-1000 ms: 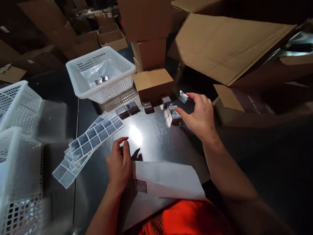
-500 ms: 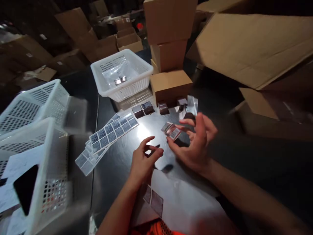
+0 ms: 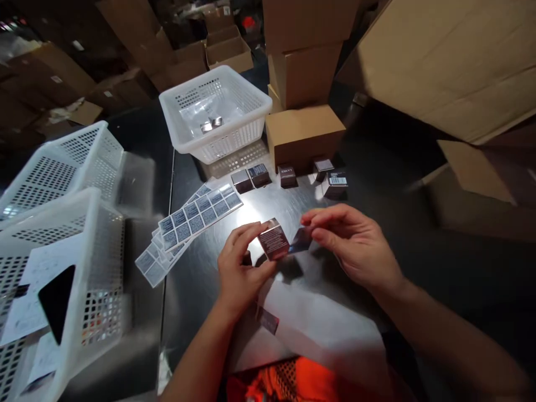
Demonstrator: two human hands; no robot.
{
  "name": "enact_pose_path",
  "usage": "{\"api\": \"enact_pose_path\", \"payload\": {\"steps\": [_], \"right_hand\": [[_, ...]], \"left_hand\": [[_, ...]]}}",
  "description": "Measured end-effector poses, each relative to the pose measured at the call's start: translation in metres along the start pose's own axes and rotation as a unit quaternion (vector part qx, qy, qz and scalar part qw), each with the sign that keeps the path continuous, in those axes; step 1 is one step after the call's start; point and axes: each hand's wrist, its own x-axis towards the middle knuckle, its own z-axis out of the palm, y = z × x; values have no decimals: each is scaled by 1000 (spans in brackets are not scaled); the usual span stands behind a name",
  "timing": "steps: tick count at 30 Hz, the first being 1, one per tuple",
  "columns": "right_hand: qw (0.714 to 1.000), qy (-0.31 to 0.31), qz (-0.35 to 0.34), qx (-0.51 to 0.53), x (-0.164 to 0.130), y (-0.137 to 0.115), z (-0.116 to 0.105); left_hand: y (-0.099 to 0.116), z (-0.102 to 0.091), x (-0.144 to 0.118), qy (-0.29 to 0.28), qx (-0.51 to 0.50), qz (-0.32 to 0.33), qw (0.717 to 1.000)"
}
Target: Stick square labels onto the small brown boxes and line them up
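A small dark carton with printed text [image 3: 274, 241] is gripped between the thumb and fingers of my left hand [image 3: 240, 268]. From its right side a thin, shiny, see-through piece of film [image 3: 300, 240] reaches to my right hand [image 3: 349, 240], whose thumb and fingertips pinch it. Whether the film is attached to the carton, I cannot tell. Left of my hands lie overlapping sticker sheets [image 3: 201, 215] with dark square labels. Beyond my hands, several similar small cartons [image 3: 287, 175] stand on the metal table [image 3: 196, 296].
A white perforated basket [image 3: 215, 142] with small silvery items stands behind the cartons, beside brown boxes [image 3: 307, 131]. White baskets line the left, the nearer one [image 3: 90, 268] holding papers and a dark phone-like slab [image 3: 58, 301]. A big cardboard flap [image 3: 444, 67] juts in upper right.
The small carton has passed from my right hand to my left. My right hand now pinches the film at the carton's right side, lower than before. The view has shifted slightly.
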Motion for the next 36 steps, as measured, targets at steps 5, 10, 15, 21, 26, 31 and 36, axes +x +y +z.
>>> {"api": "enact_pose_path", "payload": {"steps": [5,10,15,21,26,31,36], "right_hand": [[979,-61,191,44,5,-1,-1],[970,-61,233,7,5,0,-1],[970,-59,234,0,5,-1,1],[969,-57,240,-2,5,1,3],[971,-54,233,-6,5,1,2],[969,-58,241,-3,7,0,2],[969,-61,239,-8,7,1,1]], "left_hand": [[0,0,-2,-52,28,25,998],[1,0,-2,-85,35,21,996],[0,0,-4,-101,39,13,994],[0,1,-4,-94,47,9,994],[1,2,-5,-96,44,3,994],[2,1,-4,-98,40,2,994],[3,1,-4,-94,48,3,994]]}}
